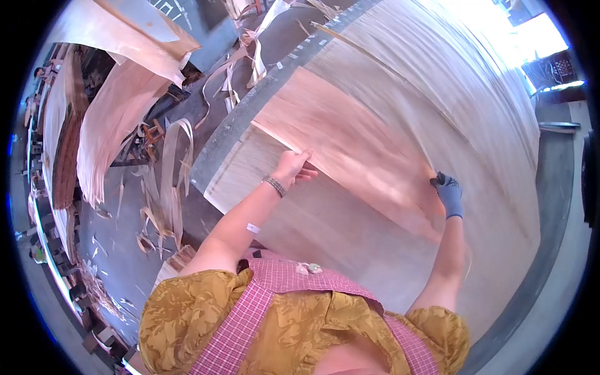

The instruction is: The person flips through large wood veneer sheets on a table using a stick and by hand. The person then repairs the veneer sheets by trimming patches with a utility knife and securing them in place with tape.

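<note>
A reddish strip of wood veneer (pixel 350 131) lies across paler, wider veneer sheets (pixel 431 81) on the worktable. My bare left hand (pixel 295 169), with a metal band at the wrist, pinches the strip's near edge towards its left end. In a blue-grey glove, my right hand (pixel 448 192) closes its fingers at the strip's right end. The veneer hides part of those fingertips. A thin, light sliver (pixel 387 65) runs lengthwise over the pale sheets beyond the strip.
The table's grey edge (pixel 250 94) runs along the left. Large curled veneer sheets (pixel 122 119) hang at far left, beside a stack (pixel 67 144). Torn scraps (pixel 172 169) litter the floor (pixel 119 244). A dark crate (pixel 553 70) stands at upper right.
</note>
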`<state>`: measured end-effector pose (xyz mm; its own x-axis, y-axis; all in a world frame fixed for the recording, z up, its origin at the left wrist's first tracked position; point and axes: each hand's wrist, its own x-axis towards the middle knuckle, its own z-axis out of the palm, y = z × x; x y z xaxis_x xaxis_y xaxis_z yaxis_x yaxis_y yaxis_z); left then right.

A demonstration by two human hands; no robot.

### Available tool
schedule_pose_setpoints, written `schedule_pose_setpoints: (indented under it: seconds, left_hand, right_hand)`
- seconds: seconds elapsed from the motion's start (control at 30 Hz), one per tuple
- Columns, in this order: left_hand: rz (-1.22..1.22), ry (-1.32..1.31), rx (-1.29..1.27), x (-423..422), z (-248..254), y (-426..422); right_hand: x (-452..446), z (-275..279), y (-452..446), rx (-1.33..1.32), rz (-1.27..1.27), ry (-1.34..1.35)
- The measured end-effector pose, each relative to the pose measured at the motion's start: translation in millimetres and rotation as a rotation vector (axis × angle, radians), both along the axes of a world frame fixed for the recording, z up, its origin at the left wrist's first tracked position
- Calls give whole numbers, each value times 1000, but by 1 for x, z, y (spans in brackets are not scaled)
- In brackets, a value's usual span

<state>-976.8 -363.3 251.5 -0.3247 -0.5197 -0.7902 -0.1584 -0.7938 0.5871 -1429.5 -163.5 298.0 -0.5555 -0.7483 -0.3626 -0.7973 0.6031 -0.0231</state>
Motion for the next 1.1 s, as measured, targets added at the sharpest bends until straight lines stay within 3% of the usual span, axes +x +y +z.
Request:
schedule_pose_setpoints:
  seconds: [0.33, 0.43, 0.53, 0.63, 0.73, 0.83, 0.93, 1.03, 1.1]
  left_hand:
    - [-53, -74, 1, 2, 9, 0]
    - [-350, -280, -155, 8, 29, 2]
    - [-817, -505, -935, -10, 36, 0]
    - [-578, -612, -1656, -43, 25, -8]
    - [-745, -768, -1524, -54, -7, -40]
    - [-639, -741, -1637, -48, -32, -56]
    - [-682, -747, -1629, -46, -45, -63]
    - [-734, -694, -1601, -32, -64, -83]
    - [-720, -650, -1683, -15, -64, -105]
  right_hand:
    - [13, 17, -8, 76, -33, -44]
    - [7, 4, 0, -3, -9, -9]
    - [3, -1, 0, 50, 1, 0]
    - [0, -4, -2, 77, -20, 0]
    - [0, -9, 2, 0, 38, 54]
    - [0, -11, 2, -15, 6, 7]
    - [-6, 3, 7, -53, -124, -235]
    - [2, 42, 13, -352, -159, 50]
    - [4, 40, 9, -528, -29, 265]
